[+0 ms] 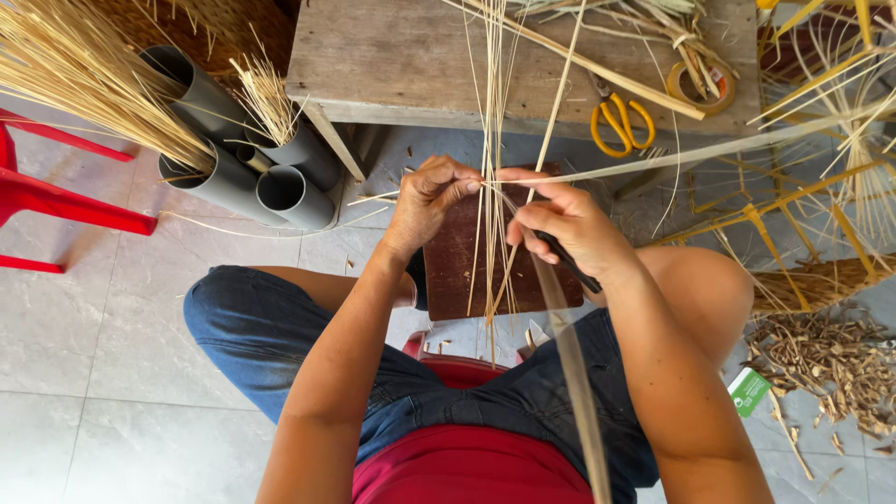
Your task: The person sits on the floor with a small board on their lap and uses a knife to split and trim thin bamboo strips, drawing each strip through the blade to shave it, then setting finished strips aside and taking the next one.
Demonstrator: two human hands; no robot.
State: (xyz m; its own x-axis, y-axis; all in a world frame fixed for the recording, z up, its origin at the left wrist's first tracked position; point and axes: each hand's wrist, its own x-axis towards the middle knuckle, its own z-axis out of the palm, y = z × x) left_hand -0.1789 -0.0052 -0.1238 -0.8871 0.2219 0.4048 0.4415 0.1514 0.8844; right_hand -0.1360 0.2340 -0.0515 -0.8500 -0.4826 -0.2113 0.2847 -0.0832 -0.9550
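A bundle of thin pale strips (489, 187) is held upright between the two hands, above a dark board (457, 266) that lies on the floor in front of the knees. The left hand (425, 201) is closed on the bundle, the strips pinched between thumb and fingertips. The right hand (565, 224) is also closed: a dark-handled tool (569, 264) is gripped in the palm, and a wider flat strip (653, 161), which runs off to the right, is pressed under the thumb against the bundle. What the tool's working end looks like cannot be told. A second broad strip (574, 373) runs down over the lap.

As to progress, the work is judged to be at an early stage. The strips are gathered and crossed at one point only; no woven or bound stretch can be seen, and the lower ends hang loose over the board.

Farther out, a wooden bench (392, 65) carries yellow scissors (619, 121), a tape roll (702, 89) and more loose strips. Grey pipes (280, 187) filled with fine straw (84, 75) stand at the left, beside a red chair (56, 201). At the right, yellow frames (793, 215) lie on the floor, with a heap of offcuts (826, 359) near them.
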